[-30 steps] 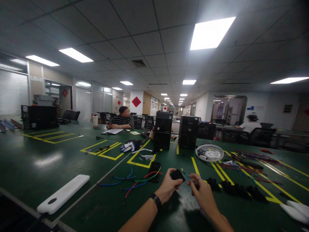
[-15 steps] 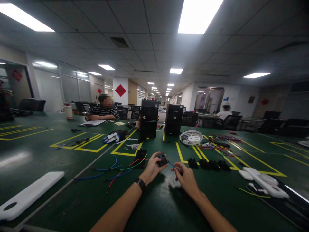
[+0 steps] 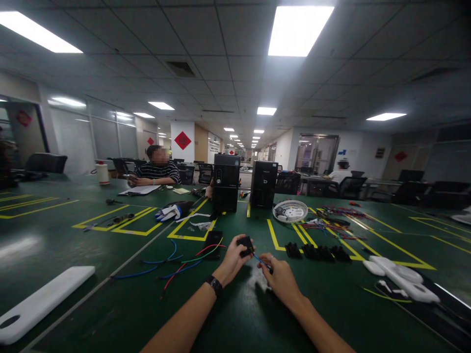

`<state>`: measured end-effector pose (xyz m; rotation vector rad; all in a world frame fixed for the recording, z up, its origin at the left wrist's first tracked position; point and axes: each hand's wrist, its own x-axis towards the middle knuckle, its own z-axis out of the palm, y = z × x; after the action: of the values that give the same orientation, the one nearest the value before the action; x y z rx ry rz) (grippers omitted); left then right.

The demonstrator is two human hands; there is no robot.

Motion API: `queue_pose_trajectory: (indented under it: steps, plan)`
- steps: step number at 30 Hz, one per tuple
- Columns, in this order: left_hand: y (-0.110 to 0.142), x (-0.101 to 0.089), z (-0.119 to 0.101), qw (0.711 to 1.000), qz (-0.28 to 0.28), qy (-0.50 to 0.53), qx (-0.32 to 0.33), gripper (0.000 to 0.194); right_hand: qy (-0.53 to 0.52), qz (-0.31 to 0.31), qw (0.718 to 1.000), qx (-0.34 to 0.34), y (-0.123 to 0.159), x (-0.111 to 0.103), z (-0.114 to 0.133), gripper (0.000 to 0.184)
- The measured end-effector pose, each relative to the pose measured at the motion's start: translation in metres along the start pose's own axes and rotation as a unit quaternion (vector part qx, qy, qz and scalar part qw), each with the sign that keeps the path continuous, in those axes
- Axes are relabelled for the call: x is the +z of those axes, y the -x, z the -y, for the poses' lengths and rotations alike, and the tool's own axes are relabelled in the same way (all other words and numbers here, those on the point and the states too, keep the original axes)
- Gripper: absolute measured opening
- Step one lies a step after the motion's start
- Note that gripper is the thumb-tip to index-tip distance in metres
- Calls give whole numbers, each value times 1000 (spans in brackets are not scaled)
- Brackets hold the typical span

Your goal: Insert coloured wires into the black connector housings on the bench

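My left hand [image 3: 231,258], with a dark watch on the wrist, is closed around a small black block [image 3: 246,245], held up over the green table. Its exact kind is too small to make out. My right hand [image 3: 281,278] pinches a short blue wire [image 3: 259,260]. The wire's tip meets the lower right side of the block; whether it sits inside cannot be told. Left of my left hand lie several loose wires, among them a red wire [image 3: 172,283] and a green wire [image 3: 204,253], partly over a dark flat object [image 3: 213,240].
Several black blocks [image 3: 318,252] line up at right, near a white basket [image 3: 290,212] and a wire pile [image 3: 336,223]. Two black computer cases [image 3: 225,184] stand ahead. A white slab [image 3: 46,304] lies at left, gloves [image 3: 171,212] farther back. A person [image 3: 156,169] sits across the table.
My right hand has come slightly left and down, bringing the blue wire's tip against the block's lower right side. My left hand still holds the block, shifted slightly. The view has tilted a little upward.
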<state>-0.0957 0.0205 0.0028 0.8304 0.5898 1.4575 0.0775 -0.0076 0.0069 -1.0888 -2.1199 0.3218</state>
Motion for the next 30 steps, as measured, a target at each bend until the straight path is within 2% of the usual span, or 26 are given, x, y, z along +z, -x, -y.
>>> queue_pose_trajectory:
  steps: [5, 8, 14, 19, 22, 26, 30]
  plan:
    - [3, 0, 5, 989, 2, -136, 65, 46, 85, 25, 996, -21, 0, 3, -5, 22]
    - [4, 0, 8, 980, -1, -177, 85, 45, 102, 48, 993, -37, 0, 5, -4, 23]
    - [2, 2, 13, 977, -37, -186, 98, 49, 94, 54, 993, -44, 1, 4, 3, 28]
    - [0, 3, 15, 973, -81, -182, 118, 50, 10, 54, 998, -33, 0, 7, 6, 30]
    - [0, 4, 10, 982, -71, -149, 96, 50, -32, 51, 998, -8, -2, 8, 7, 34]
    - [1, 4, 3, 986, -59, -130, 86, 40, -47, 14, 999, 11, -3, 6, 10, 38]
    - [1, 3, 8, 975, -81, -174, 112, 48, -57, 63, 996, -2, -6, -4, 15, 39]
